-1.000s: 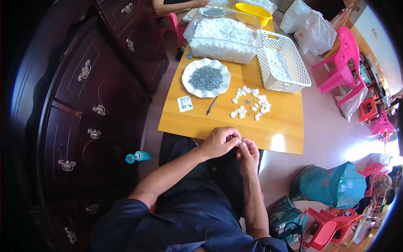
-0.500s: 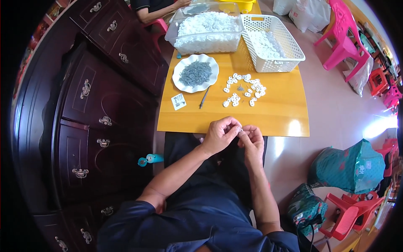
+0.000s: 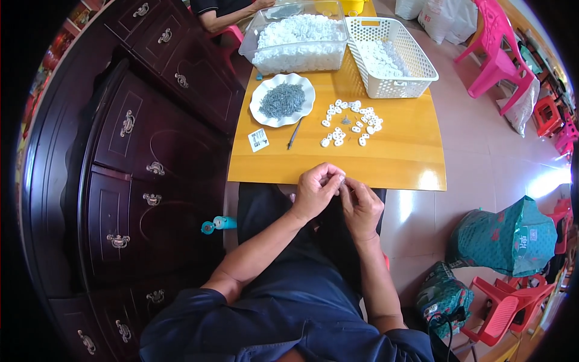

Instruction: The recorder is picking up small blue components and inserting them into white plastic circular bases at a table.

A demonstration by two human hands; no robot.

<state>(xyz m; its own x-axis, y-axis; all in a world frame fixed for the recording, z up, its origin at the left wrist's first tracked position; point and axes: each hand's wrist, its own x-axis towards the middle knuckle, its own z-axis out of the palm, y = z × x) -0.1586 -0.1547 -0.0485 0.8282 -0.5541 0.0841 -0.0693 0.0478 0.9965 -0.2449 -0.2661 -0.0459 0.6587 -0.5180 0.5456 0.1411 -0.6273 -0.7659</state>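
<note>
At the table's front edge my left hand (image 3: 318, 190) and my right hand (image 3: 362, 211) meet, fingertips pinched together. A small pale piece (image 3: 342, 178) shows at the left fingertips; the fingers cover most of it. What the right fingers grip is hidden. Beyond them on the table lie several small white oval pieces (image 3: 326, 143) with two dark holes each, in a loose ring round a little heap of grey nail-like pins (image 3: 345, 120). A white scalloped plate (image 3: 257, 114) holds many grey pins (image 3: 282, 101). Beside it are a dark pen-like tool (image 3: 295, 134) and a white printed card (image 3: 258, 140).
At the table's far end stand a clear plastic tub (image 3: 247, 48) and a white perforated basket (image 3: 416, 89), both with white pieces. Another person's arm (image 3: 229, 21) is behind the tub. Dark wooden cabinets (image 3: 151, 114) line the left; teal bags (image 3: 506, 235) and pink chairs (image 3: 497, 66) stand right.
My right hand has turned so that its back shows more, its fingers still at the left fingertips. The small piece is now more covered. The view has shifted slightly.
</note>
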